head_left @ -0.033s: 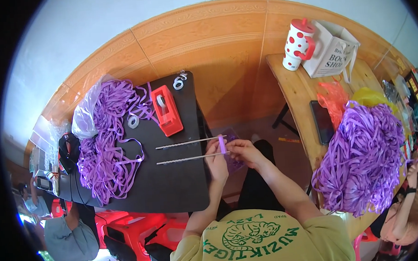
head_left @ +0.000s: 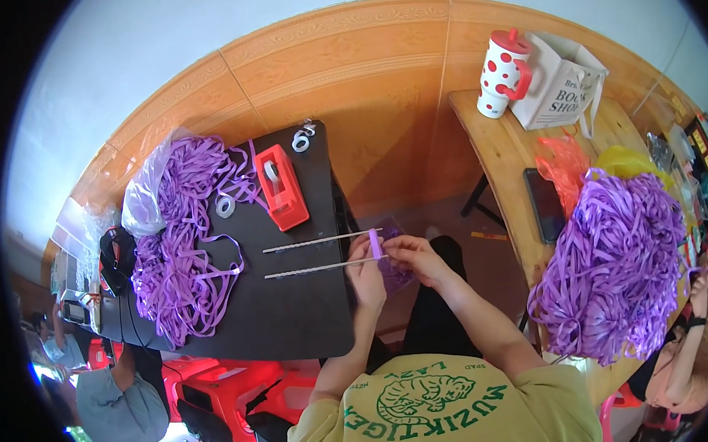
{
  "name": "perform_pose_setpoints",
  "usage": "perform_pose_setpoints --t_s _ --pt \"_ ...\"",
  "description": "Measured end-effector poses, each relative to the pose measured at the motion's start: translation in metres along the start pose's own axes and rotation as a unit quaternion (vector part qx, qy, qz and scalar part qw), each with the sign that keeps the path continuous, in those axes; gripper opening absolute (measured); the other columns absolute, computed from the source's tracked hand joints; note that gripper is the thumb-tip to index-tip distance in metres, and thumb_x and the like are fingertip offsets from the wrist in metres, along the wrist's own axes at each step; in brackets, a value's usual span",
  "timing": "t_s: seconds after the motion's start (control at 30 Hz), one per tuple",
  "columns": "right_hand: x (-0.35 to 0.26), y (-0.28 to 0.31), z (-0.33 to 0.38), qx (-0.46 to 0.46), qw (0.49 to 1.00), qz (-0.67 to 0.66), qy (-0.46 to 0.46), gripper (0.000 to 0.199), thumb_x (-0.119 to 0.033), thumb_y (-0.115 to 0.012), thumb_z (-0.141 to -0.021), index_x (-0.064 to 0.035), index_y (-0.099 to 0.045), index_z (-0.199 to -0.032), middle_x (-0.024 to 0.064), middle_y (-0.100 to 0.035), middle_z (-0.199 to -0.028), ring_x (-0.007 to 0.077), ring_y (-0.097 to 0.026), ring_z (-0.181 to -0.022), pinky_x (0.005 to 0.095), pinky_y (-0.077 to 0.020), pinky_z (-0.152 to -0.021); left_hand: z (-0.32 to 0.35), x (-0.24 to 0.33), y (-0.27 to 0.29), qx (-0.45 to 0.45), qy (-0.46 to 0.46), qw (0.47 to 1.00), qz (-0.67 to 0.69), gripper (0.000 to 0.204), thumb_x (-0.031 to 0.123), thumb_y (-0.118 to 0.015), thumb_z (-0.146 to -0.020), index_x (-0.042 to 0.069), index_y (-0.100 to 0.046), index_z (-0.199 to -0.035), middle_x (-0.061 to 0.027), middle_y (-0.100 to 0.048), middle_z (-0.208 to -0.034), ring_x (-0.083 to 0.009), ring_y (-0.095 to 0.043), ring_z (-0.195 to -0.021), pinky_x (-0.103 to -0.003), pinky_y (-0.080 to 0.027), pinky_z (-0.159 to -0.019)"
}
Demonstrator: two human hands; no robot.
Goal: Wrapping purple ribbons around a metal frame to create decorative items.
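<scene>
2 thin rods (head_left: 324, 254), glossy purple ribbon (head_left: 375, 244)

Both forearms reach forward, left hand (head_left: 366, 269) and right hand (head_left: 413, 258) close together, fingers pinched.

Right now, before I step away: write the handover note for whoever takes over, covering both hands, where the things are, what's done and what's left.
Left hand: pinching a short purple ribbon strip at the near ends of the two thin rods.
Right hand: fingers on the same strip, from the other side.
Rods lie parallel on the black table; red tape dispenser behind them, loose ribbon heap to the left.
Done: cannot tell how far the strip is wound.
Left: big ribbon pile on the wooden table, untouched.
</scene>
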State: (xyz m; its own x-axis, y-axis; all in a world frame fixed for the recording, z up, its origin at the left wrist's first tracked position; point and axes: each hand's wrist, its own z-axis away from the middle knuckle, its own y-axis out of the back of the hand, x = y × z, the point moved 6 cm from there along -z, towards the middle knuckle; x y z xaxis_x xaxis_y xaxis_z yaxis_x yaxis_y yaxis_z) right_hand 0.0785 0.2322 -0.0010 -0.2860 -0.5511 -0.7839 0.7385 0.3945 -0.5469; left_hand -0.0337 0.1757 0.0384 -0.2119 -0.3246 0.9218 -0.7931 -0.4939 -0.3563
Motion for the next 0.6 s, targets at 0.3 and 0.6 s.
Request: perform_pose_setpoints --t_s 0.3,0.6 --pt "-0.02 -0.033 0.03 -0.054 0.968 0.167 0.182 0.014 -0.004 -0.064 -0.083 -0.001 -0.062 -0.097 -0.0002 -0.061 -0.086 0.0081 -0.057 -0.081 0.0224 -0.0458 -0.074 0.012 -0.007 0.006 -0.028 0.057 0.993 0.102 0.019 -0.001 -0.05 -0.087 -0.003 -0.064 -0.1 -0.0162 -0.06 -0.113 -0.0195 -0.058 -0.101 -0.031 -0.041 -0.093" --pt "-0.001 -0.038 0.038 -0.033 0.989 0.076 0.124 0.01 -0.007 -0.057 -0.089 0.0013 -0.062 -0.087 0.0034 -0.062 -0.08 0.0086 -0.057 -0.071 0.0222 -0.0459 -0.064 0.016 -0.013 0.009 -0.032 0.139 0.982 0.127 0.024 -0.001 -0.047 -0.089 -0.003 -0.059 -0.11 -0.0156 -0.061 -0.113 -0.0188 -0.058 -0.098 -0.028 -0.046 -0.084"
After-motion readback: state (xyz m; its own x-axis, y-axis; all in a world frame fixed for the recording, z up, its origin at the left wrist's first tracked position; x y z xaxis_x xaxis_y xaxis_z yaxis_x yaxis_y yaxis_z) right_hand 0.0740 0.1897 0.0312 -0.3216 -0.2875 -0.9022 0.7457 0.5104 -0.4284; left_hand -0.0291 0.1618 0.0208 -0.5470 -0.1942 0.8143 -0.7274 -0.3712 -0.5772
